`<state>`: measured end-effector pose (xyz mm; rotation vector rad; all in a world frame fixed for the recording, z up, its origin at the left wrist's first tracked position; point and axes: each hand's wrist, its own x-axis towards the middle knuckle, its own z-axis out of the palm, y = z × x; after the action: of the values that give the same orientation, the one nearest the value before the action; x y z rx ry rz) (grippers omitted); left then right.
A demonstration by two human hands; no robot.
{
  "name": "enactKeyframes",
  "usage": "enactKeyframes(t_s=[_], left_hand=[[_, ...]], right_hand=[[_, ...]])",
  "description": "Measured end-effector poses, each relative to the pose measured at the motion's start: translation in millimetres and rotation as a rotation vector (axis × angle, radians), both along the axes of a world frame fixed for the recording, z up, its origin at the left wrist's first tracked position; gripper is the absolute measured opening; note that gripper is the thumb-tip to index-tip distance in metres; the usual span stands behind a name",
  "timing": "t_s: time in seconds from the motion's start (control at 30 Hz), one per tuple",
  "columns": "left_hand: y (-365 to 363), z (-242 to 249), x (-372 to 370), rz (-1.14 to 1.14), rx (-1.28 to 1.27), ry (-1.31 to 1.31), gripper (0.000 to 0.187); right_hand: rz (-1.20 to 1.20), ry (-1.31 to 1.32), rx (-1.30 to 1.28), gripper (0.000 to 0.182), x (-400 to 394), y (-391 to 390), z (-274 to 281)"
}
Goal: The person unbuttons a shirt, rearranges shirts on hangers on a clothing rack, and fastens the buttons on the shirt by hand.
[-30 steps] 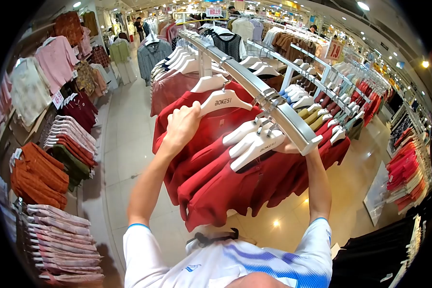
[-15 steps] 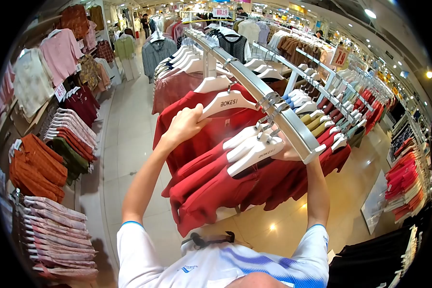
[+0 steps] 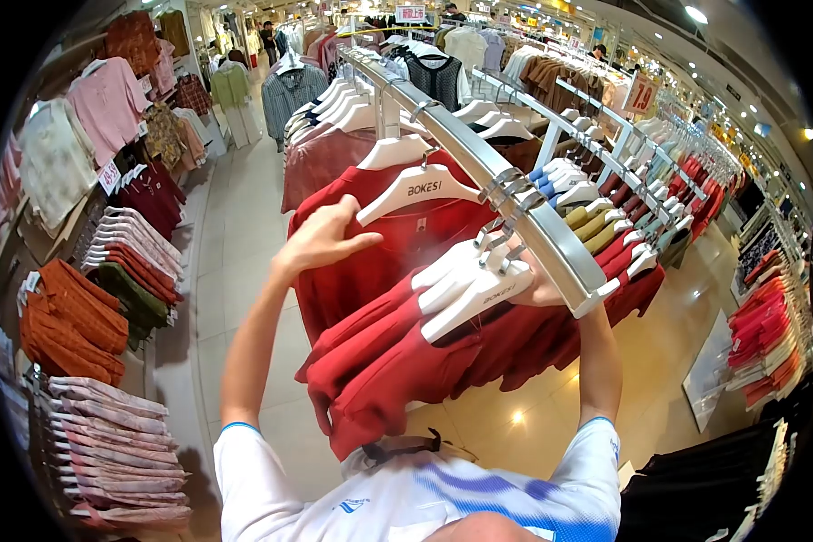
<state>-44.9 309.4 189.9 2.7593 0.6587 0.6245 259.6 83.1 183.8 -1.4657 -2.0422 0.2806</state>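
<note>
Since the earlier frame, L hand [image 3: 321,242] has been shifted off the BOKESI hanger [image 3: 423,190] tip & opened; thumb is spread wide, other fingers held close together, near the tip, contact unclear; a red top [image 3: 406,248] is hung on that hanger, below the metal rail [image 3: 468,152]; R hand [image 3: 540,282] is set behind the front hangers [image 3: 465,307], by the rail end, its fingers mostly hidden, grip can't be told; progress, as far as shown: L release done; front hangers w/ red garments [image 3: 379,361] left bunched; whether they're all hooked on can't be told.
</note>
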Motion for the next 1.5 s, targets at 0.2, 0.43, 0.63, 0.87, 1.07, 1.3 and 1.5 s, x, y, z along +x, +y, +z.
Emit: enactKeyframes(t_s=[0.2, 0.43, 0.63, 0.87, 1.07, 1.3, 1.5], left_hand=[[48, 11, -13, 0.178, -0.004, -0.343, 0.056], [109, -11, 5, 0.076, -0.125, 0.060, 0.059], [148, -32, 12, -0.306, -0.161, -0.125, 0.035], [184, -6, -8, -0.459, -0.105, -0.183, 0.032], [221, 9, -66, -0.473, 0.126, -0.140, 0.029], [304, -1, -202, -0.503, -0.017, -0.103, 0.022], [334, -13, -288, -0.474, 0.231, -0.149, 0.028]], right_hand=[[-0.043, 0.015, -0.072, 0.034, 33, 6, -35], [-0.074, 0.030, 0.001, 0.064, 1, -3, -6], [-0.326, -0.062, 0.098, 0.091, -56, -26, 19], [-0.918, -0.175, 0.422, 0.095, -121, -41, -11], [-1.260, 0.049, 0.606, 0.067, -202, -95, -31], [-1.080, 0.007, 0.860, 0.029, -386, -75, -42], [-0.124, 0.429, 0.294, 0.019, -448, 92, -56]])
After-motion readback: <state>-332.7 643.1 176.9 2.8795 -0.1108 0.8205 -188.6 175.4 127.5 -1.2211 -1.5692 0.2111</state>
